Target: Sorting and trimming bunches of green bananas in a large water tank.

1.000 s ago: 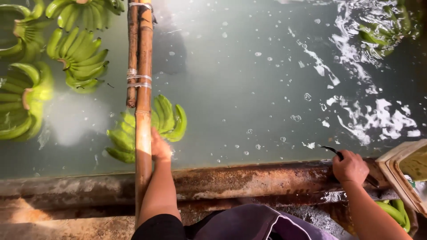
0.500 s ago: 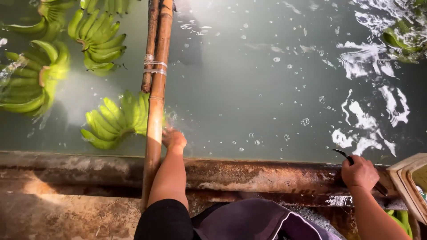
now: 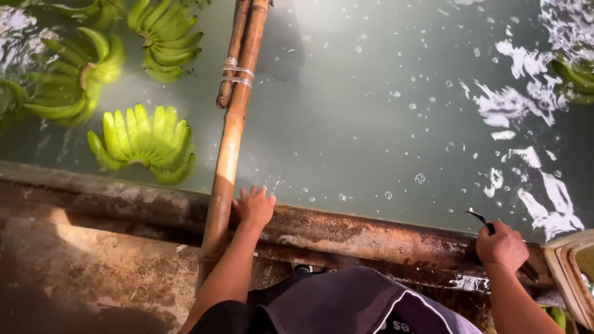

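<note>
Since half a second ago the banana bunch (image 3: 143,143) has drifted leftward, off my left hand (image 3: 254,208), which now rests open, fingers spread, on the rusty tank rim (image 3: 371,235).

Item one: banana bunch, green, floating in the water (image 3: 371,111) just inside the rim, up and to the left of my left hand. Its fan of fruit lies roughly along the rim, tips pointing away from me.

Item two: bamboo pole (image 3: 230,139), slanting from the rim out over the water, standing between hand and bunch; my fingers lie just beside it.

Item three: right hand (image 3: 501,246), closed around a dark-handled knife (image 3: 479,218), well apart on the rim; the left is nearer.

Item four: more bunches (image 3: 164,37) floating farther out at upper left.
</note>
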